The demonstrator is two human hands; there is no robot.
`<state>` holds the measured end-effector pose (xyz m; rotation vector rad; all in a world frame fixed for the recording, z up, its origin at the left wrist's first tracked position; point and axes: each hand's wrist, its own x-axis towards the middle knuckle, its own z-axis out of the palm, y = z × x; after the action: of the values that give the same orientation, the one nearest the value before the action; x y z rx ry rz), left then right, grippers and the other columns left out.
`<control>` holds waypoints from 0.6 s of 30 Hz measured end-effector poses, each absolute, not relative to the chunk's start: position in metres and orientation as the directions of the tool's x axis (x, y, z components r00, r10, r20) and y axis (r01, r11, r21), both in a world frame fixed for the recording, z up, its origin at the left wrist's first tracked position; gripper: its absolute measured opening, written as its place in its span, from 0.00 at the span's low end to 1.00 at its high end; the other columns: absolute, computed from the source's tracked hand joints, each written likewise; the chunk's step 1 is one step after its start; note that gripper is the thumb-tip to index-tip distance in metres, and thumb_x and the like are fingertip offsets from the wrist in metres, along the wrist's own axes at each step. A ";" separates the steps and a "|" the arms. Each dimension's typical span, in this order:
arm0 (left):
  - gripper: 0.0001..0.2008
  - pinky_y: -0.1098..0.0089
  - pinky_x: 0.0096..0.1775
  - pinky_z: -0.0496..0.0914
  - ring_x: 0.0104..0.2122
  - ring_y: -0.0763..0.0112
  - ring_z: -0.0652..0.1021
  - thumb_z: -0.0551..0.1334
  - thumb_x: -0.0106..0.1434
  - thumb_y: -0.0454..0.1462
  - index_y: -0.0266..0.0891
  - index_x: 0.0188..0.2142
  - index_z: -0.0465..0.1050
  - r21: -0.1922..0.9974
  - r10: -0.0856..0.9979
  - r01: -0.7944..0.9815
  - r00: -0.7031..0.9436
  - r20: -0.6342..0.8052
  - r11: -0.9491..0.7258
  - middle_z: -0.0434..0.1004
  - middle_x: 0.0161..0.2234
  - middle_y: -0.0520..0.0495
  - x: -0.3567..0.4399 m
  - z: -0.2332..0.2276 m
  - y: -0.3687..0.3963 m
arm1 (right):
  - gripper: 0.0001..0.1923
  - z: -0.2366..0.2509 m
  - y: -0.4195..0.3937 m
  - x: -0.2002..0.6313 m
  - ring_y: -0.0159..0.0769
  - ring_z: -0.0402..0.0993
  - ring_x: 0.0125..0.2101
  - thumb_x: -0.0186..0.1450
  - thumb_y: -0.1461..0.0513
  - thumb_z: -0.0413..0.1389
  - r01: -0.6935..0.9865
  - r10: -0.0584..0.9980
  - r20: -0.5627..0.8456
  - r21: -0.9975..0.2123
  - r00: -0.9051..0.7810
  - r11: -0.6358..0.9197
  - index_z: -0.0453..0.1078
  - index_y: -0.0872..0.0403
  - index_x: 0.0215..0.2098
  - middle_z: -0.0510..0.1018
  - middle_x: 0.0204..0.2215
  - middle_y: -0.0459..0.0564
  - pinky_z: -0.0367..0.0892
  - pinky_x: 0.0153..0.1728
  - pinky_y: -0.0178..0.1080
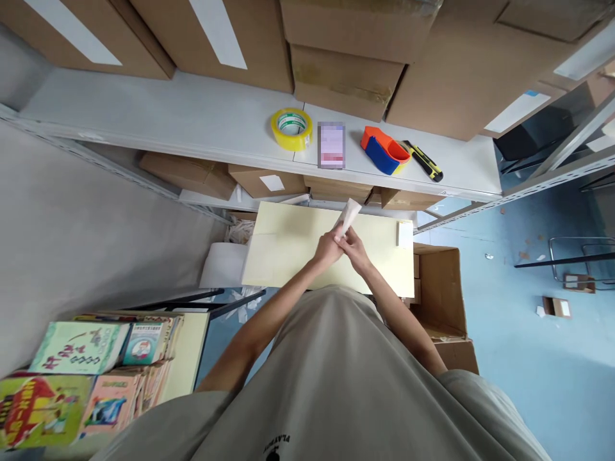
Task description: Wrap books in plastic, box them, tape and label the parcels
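Observation:
A narrow piece of white paper [349, 214], folded or rolled, points up and away over the pale yellow table [283, 246]. My left hand [328, 248] is closed round its lower part. Close against it, my right hand [354, 250] pinches the paper's lower end, and the two hands touch. The fingertips partly cover one another, so the paper's bottom end is hidden. A small white stack or pad [404, 234] lies at the table's right edge.
On the grey shelf [216, 118] ahead are yellow tape [291, 129], a blurred phone-like rectangle [331, 146], an orange-and-blue tape dispenser [384, 150] and a box cutter [423, 161]. Cardboard boxes [346, 77] stand behind. Books [79, 349] lie at left, an open carton [439, 291] at right.

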<state>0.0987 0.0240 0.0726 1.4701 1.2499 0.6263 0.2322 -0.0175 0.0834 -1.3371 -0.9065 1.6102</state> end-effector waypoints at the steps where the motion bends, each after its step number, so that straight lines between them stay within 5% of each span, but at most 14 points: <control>1: 0.32 0.44 0.75 0.71 0.71 0.29 0.81 0.74 0.65 0.32 0.39 0.70 0.82 0.940 0.909 0.333 0.365 -0.199 0.072 0.89 0.64 0.30 0.102 0.074 0.016 | 0.58 0.084 -0.019 0.231 0.58 0.73 0.78 0.59 0.28 0.76 -0.160 0.923 -0.382 -0.909 -0.044 -0.384 0.74 0.45 0.78 0.79 0.78 0.57 0.77 0.73 0.50; 5: 0.50 0.41 0.88 0.50 0.88 0.26 0.56 0.83 0.56 0.34 0.34 0.77 0.76 0.983 0.838 0.182 0.537 -0.099 0.000 0.68 0.83 0.24 0.098 0.082 0.000 | 0.44 0.081 -0.020 0.244 0.53 0.88 0.58 0.63 0.26 0.70 -0.181 0.900 -0.427 -0.896 0.091 -0.407 0.81 0.48 0.60 0.91 0.57 0.56 0.86 0.51 0.45; 8: 0.40 0.39 0.87 0.54 0.88 0.31 0.58 0.83 0.65 0.48 0.41 0.73 0.81 0.995 0.794 0.090 0.601 -0.095 0.050 0.69 0.84 0.32 0.076 0.091 0.010 | 0.44 0.076 -0.018 0.262 0.55 0.89 0.53 0.60 0.23 0.70 -0.181 0.883 -0.448 -0.889 0.142 -0.421 0.81 0.49 0.49 0.92 0.46 0.56 0.86 0.46 0.47; 10: 0.35 0.42 0.84 0.61 0.88 0.35 0.59 0.80 0.69 0.54 0.43 0.70 0.84 0.994 0.872 0.060 0.477 -0.113 0.096 0.69 0.84 0.35 0.058 0.096 0.027 | 0.45 0.076 -0.016 0.273 0.58 0.89 0.56 0.55 0.23 0.73 -0.231 0.884 -0.451 -0.879 0.121 -0.416 0.81 0.48 0.47 0.92 0.46 0.57 0.88 0.51 0.50; 12: 0.41 0.46 0.82 0.65 0.87 0.37 0.61 0.84 0.64 0.55 0.43 0.71 0.82 0.985 0.956 0.070 0.239 -0.173 0.160 0.69 0.84 0.34 0.040 0.097 0.046 | 0.46 0.080 -0.016 0.281 0.59 0.89 0.60 0.52 0.24 0.77 -0.302 0.891 -0.450 -0.859 0.061 -0.414 0.82 0.48 0.48 0.93 0.49 0.57 0.87 0.58 0.52; 14: 0.45 0.49 0.74 0.75 0.80 0.35 0.73 0.87 0.59 0.58 0.40 0.68 0.83 0.944 0.921 0.016 0.214 -0.326 0.331 0.80 0.76 0.31 0.025 0.094 0.061 | 0.45 0.086 -0.016 0.287 0.61 0.88 0.62 0.51 0.24 0.79 -0.332 0.891 -0.455 -0.839 -0.006 -0.431 0.81 0.48 0.46 0.93 0.50 0.57 0.87 0.61 0.53; 16: 0.41 0.53 0.60 0.82 0.63 0.38 0.87 0.86 0.58 0.64 0.37 0.57 0.88 0.865 0.815 -0.079 0.385 -0.432 0.496 0.91 0.58 0.32 0.017 0.091 0.067 | 0.44 0.092 -0.016 0.291 0.62 0.87 0.63 0.53 0.24 0.78 -0.312 0.887 -0.457 -0.835 -0.067 -0.454 0.80 0.48 0.44 0.93 0.48 0.57 0.87 0.60 0.53; 18: 0.37 0.57 0.48 0.82 0.45 0.48 0.90 0.85 0.58 0.66 0.36 0.45 0.88 0.814 0.754 -0.161 0.506 -0.418 0.559 0.92 0.42 0.37 0.014 0.088 0.066 | 0.43 0.098 -0.016 0.292 0.62 0.87 0.63 0.55 0.24 0.77 -0.288 0.884 -0.453 -0.837 -0.113 -0.466 0.80 0.48 0.44 0.93 0.48 0.57 0.87 0.59 0.53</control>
<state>0.0138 0.0660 0.0880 0.7949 0.8681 0.6278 0.2923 -0.0156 0.0983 -1.2775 -0.7286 1.7156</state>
